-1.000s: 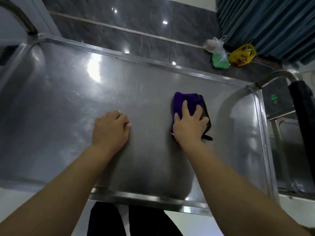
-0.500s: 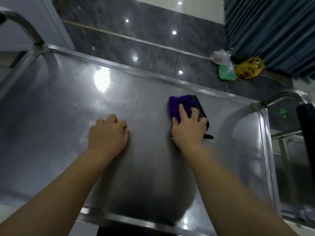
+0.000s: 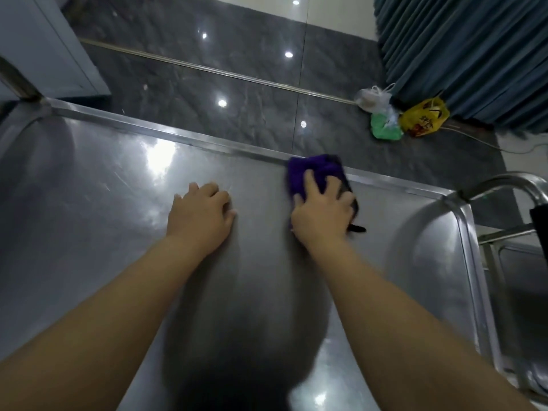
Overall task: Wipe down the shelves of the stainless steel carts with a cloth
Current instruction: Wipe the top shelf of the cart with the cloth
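The steel cart's top shelf (image 3: 89, 232) fills most of the head view. A folded purple cloth (image 3: 305, 170) lies on it against the far raised rim. My right hand (image 3: 321, 216) presses flat on the cloth with fingers spread, covering its near half. My left hand (image 3: 200, 216) rests on the bare steel to the left of the cloth, fingers bent and knuckles up, holding nothing.
A second steel cart (image 3: 522, 280) stands close on the right, its curved handle (image 3: 501, 185) near the shelf corner. Plastic bags in white, green and yellow (image 3: 421, 120) lie on the dark tiled floor beside a teal curtain (image 3: 468, 54). A pale cabinet (image 3: 44, 46) stands far left.
My right hand has pushed the cloth away from me, up to the shelf's far rim. The left hand stays on the steel. The camera has leaned forward.
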